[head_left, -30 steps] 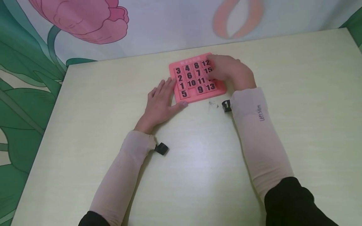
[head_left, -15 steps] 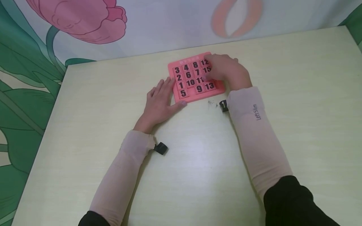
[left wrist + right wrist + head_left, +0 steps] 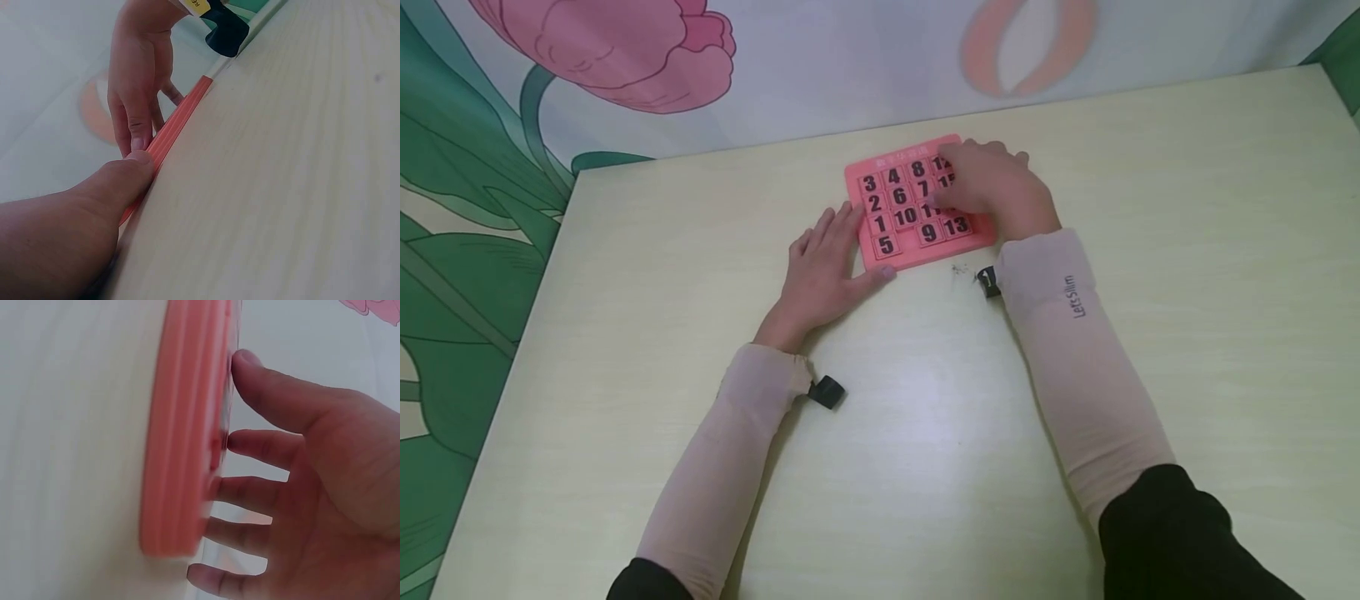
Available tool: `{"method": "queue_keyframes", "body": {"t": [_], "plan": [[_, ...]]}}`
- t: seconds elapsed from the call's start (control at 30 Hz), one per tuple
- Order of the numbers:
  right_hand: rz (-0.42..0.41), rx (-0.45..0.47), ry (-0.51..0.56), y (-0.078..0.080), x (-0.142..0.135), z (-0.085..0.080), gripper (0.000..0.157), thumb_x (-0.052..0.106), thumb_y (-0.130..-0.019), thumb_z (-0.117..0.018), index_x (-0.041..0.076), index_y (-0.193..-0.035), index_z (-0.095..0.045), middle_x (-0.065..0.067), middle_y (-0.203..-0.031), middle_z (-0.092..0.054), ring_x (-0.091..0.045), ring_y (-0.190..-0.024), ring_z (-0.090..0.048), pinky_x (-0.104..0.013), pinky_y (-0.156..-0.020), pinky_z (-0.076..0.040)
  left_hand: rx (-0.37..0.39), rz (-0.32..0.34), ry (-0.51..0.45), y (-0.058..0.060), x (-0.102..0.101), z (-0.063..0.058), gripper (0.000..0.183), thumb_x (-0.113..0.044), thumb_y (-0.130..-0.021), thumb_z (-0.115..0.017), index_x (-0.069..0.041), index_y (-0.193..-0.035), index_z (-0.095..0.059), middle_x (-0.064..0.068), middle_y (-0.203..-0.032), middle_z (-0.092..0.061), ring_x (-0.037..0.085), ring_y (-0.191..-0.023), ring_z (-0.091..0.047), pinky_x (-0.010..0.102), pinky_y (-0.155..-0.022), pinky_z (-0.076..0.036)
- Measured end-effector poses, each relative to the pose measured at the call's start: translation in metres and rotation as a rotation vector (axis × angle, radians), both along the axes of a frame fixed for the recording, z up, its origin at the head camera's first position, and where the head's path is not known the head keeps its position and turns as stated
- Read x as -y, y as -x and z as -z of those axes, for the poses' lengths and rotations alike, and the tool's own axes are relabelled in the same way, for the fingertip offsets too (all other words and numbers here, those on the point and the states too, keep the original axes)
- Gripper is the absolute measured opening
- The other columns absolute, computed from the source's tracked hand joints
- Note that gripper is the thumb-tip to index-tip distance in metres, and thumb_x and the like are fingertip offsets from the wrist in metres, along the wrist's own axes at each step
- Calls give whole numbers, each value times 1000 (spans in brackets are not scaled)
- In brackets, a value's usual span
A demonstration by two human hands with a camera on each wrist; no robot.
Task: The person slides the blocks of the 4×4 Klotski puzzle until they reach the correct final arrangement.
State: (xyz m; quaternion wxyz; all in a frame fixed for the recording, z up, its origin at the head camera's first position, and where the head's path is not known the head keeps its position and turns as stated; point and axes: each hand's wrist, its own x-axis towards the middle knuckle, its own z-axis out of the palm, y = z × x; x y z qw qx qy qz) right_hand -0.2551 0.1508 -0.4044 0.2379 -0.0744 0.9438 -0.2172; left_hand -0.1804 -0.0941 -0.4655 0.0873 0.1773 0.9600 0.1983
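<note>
A pink number slide puzzle [image 3: 889, 193] lies face up on the table, its square tiles printed with black numerals and one gap in the bottom row between 5 and 9. My left hand [image 3: 818, 279] rests at its left side, fingertips along that edge and thumb at the near left corner. Over the right-hand columns is my right hand [image 3: 1000, 187], hiding some tiles there. In the right wrist view, the thumb [image 3: 265, 378] and fairly straight fingers touch the puzzle's face, spread apart. The left wrist view shows the left thumb [image 3: 128, 172] against the puzzle's side edge.
The pale wooden table [image 3: 925, 442] ends at a wall with a printed pink flower [image 3: 655, 50] and green leaves. Black wrist devices stick out from the left sleeve [image 3: 722, 450] and the right sleeve [image 3: 1075, 350]. Small dark marks lie near the puzzle's front edge.
My right hand has shifted slightly left across the puzzle and covers more of the 12, 15 and 11 tiles. The left hand keeps its place, and the gap in the bottom row is unchanged.
</note>
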Motion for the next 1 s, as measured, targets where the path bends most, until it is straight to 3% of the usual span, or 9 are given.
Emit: {"method": "queue_keyframes", "body": {"t": [0.17, 0.33, 0.53, 1.0], "plan": [[2, 6, -43, 1, 4, 0, 53, 39, -103, -56, 13, -148, -43, -17, -130, -47, -42, -126, -35, -69, -112, -13, 0, 5, 6, 1, 0, 1, 95, -71, -92, -50, -26, -164, -8, -1, -169, -6, 20, -154, 3, 49, -120, -5], [9, 3, -38, 0, 7, 0, 51, 40, -103, -55, 13, -146, -45, -16, -126, -47, -42, -126, -36, -70, -113, -10, 1, 9, 3, 0, 2, 0, 95, -71, -93, -50, -25, -164, -7, 0, -169, -6, 20, -154, 2, 49, -120, -4], [0, -21, -34, 0, 14, 0, 45, 40, -102, -55, 12, -137, -49, -16, -120, -50, -39, -119, -39, -68, -111, -16, 3, 4, 2, -2, 8, -4, 95, -69, -93, -51, -25, -164, -7, 0, -170, -6, 21, -154, 3, 49, -120, -4], [-4, -7, -31, 5, 14, 3, 48, 37, -102, -56, 14, -143, -46, -16, -123, -49, -40, -122, -37, -69, -112, -12, 15, -6, -4, -1, 9, -3, 95, -70, -93, -51, -27, -164, -7, -1, -170, -6, 19, -154, 3, 48, -120, -3]]}}
